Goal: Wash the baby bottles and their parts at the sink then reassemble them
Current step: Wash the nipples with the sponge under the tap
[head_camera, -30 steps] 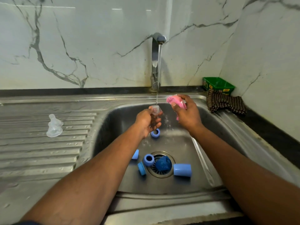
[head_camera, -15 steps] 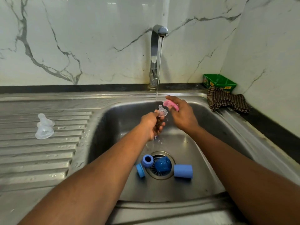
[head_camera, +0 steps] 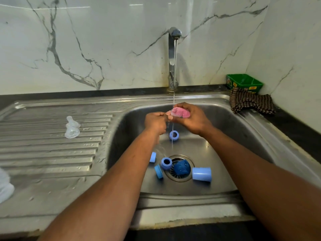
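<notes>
Sink (head_camera: 225, 185) basin, near drain: blue cup (head_camera: 201, 174) on side, dark blue cap (head_camera: 179, 168) on strainer, blue rings (head_camera: 166, 163) just left of it — one more ring (head_camera: 173, 135) farther back, below hands. Left: clear teat (head_camera: 72, 127) lies on ribbed drainboard. Left hand (head_camera: 155, 121) pinches small clear part (head_camera: 171, 113); right hand (head_camera: 192, 119) curled round pink sponge (head_camera: 180, 112), pressed against part under stream from tap (head_camera: 172, 54). Far right on bench: brown cloth (head_camera: 251, 102), green box (head_camera: 244, 82).
</notes>
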The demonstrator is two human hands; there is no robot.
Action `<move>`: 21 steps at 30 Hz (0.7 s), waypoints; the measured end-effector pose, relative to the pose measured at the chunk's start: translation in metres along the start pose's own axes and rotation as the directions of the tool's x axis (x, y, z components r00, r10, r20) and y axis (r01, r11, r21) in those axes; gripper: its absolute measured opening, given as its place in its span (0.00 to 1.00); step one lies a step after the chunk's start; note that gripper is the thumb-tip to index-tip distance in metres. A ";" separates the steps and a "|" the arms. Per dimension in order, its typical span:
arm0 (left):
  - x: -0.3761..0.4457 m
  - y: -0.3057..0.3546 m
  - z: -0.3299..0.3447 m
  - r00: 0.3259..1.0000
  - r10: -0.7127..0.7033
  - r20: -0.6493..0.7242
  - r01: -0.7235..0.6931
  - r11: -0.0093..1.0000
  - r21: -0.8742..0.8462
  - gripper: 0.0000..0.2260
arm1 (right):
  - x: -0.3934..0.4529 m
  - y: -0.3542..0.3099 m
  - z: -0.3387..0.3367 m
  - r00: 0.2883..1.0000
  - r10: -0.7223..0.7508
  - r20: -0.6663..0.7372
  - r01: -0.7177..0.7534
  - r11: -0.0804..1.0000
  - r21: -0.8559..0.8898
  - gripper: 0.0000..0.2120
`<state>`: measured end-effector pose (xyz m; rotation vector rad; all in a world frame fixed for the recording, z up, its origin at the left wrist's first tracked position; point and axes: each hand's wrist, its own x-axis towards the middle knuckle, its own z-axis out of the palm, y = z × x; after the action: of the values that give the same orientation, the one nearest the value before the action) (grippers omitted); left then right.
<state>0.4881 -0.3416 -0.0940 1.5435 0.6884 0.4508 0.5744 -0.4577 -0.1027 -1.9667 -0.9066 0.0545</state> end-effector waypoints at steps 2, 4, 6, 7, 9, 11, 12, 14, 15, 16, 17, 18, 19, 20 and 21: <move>-0.006 -0.003 -0.002 1.000 -0.031 0.004 0.031 0.997 -0.066 0.05 | -0.001 -0.003 0.001 0.999 0.002 0.040 -0.002 1.000 0.004 0.17; -0.007 -0.006 -0.005 0.996 -0.059 0.061 0.065 0.993 -0.096 0.04 | -0.004 -0.006 0.001 0.997 0.005 0.074 -0.004 1.000 -0.020 0.17; -0.007 -0.005 -0.012 0.989 -0.083 0.126 0.096 0.990 -0.104 0.04 | -0.008 -0.010 0.002 0.996 0.009 0.088 -0.005 0.999 -0.040 0.16; -0.008 -0.002 -0.014 0.982 -0.094 0.166 0.115 0.986 -0.123 0.04 | -0.011 -0.012 0.000 0.997 0.001 0.078 0.003 0.999 -0.052 0.16; -0.009 0.004 -0.019 0.967 -0.093 0.237 0.138 0.973 -0.184 0.04 | -0.015 -0.022 -0.002 0.998 -0.026 0.054 0.030 0.997 -0.072 0.13; -0.010 0.007 -0.019 0.966 -0.052 0.254 0.103 0.976 -0.191 0.06 | -0.018 -0.030 -0.003 0.999 -0.037 0.019 0.039 0.991 -0.126 0.10; -0.012 0.007 -0.018 0.971 -0.024 0.238 0.066 0.983 -0.170 0.07 | -0.020 -0.033 -0.004 0.999 -0.031 -0.016 0.028 0.986 -0.165 0.09; -0.014 0.009 -0.015 0.982 0.052 0.182 -0.024 0.988 -0.153 0.07 | -0.024 -0.036 -0.005 0.993 -0.035 -0.113 0.010 0.978 -0.208 0.06; -0.016 0.009 -0.014 0.984 0.090 0.155 -0.065 0.985 -0.159 0.06 | -0.026 -0.037 -0.004 0.986 -0.054 -0.157 0.018 0.975 -0.220 0.06; -0.016 0.009 -0.013 0.983 0.122 0.135 -0.098 0.980 -0.171 0.05 | -0.026 -0.038 -0.003 0.976 -0.077 -0.202 0.027 0.970 -0.240 0.06; -0.017 0.008 -0.011 0.983 0.141 0.120 -0.117 0.975 -0.188 0.05 | -0.027 -0.037 -0.002 0.967 -0.091 -0.240 0.027 0.966 -0.257 0.07; -0.017 0.006 -0.011 0.983 0.155 0.100 -0.133 0.970 -0.204 0.05 | -0.028 -0.037 0.000 0.957 -0.098 -0.272 0.027 0.966 -0.256 0.08; -0.017 0.004 -0.011 0.983 0.167 0.078 -0.147 0.965 -0.217 0.05 | -0.026 -0.038 0.002 0.949 -0.097 -0.301 0.022 0.970 -0.244 0.09; -0.016 0.003 -0.011 0.984 0.169 0.058 -0.153 0.964 -0.218 0.05 | -0.024 -0.038 0.003 0.941 -0.083 -0.327 0.008 0.974 -0.227 0.09; -0.016 0.003 -0.011 0.985 0.168 0.040 -0.156 0.965 -0.212 0.06 | -0.023 -0.037 0.003 0.935 -0.060 -0.348 -0.015 0.978 -0.209 0.11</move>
<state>0.4691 -0.3443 -0.0883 1.4125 0.4566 0.5806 0.5352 -0.4586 -0.0828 -2.0696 -0.7179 -0.4126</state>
